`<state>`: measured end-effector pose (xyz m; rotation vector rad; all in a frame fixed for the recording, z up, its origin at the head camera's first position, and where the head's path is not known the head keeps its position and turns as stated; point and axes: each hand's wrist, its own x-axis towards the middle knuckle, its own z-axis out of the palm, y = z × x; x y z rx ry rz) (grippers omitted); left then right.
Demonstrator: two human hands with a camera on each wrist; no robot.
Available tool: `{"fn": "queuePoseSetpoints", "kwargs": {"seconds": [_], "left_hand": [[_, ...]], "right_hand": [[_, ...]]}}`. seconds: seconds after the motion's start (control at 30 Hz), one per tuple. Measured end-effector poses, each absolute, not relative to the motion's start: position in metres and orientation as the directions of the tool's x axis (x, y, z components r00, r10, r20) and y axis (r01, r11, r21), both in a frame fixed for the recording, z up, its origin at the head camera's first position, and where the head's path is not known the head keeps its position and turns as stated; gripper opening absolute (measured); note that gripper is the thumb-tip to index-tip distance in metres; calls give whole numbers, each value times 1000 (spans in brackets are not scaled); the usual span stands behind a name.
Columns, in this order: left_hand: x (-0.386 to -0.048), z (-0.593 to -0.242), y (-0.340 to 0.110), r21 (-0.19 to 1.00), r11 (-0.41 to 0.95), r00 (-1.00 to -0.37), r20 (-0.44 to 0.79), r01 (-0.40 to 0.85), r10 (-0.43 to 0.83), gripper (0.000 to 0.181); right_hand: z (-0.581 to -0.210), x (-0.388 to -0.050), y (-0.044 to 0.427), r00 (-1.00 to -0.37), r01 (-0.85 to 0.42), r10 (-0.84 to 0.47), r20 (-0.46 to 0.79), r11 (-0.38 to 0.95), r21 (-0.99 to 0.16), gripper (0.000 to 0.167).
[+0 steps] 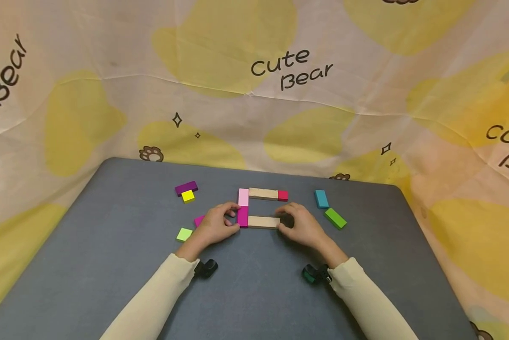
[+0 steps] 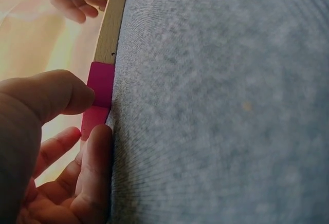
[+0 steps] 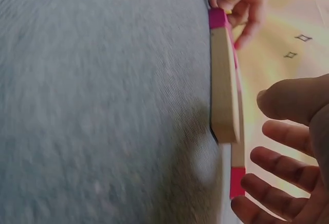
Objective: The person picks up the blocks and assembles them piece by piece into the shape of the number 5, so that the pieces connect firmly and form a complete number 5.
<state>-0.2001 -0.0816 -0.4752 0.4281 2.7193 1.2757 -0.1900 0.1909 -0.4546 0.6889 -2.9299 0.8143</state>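
Pinched at its left side by my left hand [image 1: 216, 224] is a magenta block [image 1: 243, 216]; in the left wrist view the thumb [image 2: 77, 93] touches its near end. A pink block [image 1: 243, 197] adjoins its far end. From the magenta block's near part a plain wooden block [image 1: 264, 222] extends rightward. Beside the wooden block's right end hovers my right hand [image 1: 303, 225], its fingers spread and holding nothing in the right wrist view. Farther back, another wooden block [image 1: 263, 193] reaches from the pink block to a red block [image 1: 283, 195].
Left of the arrangement lie purple [image 1: 186, 188], yellow [image 1: 188, 196] and light green [image 1: 184, 234] blocks, plus another magenta block [image 1: 199, 220] partly hidden by my left hand. Blue [image 1: 321, 199] and green [image 1: 335, 218] blocks lie right. A patterned cloth [image 1: 220, 127] hangs behind the grey table [image 1: 254, 293].
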Motion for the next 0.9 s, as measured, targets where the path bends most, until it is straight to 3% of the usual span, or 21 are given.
{"fn": "queuePoseSetpoints", "kwargs": {"seconds": [0.5, 0.9], "left_hand": [[-200, -475, -82, 754, 630, -957, -2, 189, 289, 48], [-200, -473, -82, 752, 631, -958, 3, 191, 287, 47]], "right_hand": [[-441, -187, 231, -955, -291, -208, 209, 781, -552, 29], [-440, -181, 268, -986, -134, -65, 156, 864, -485, 33]]}}
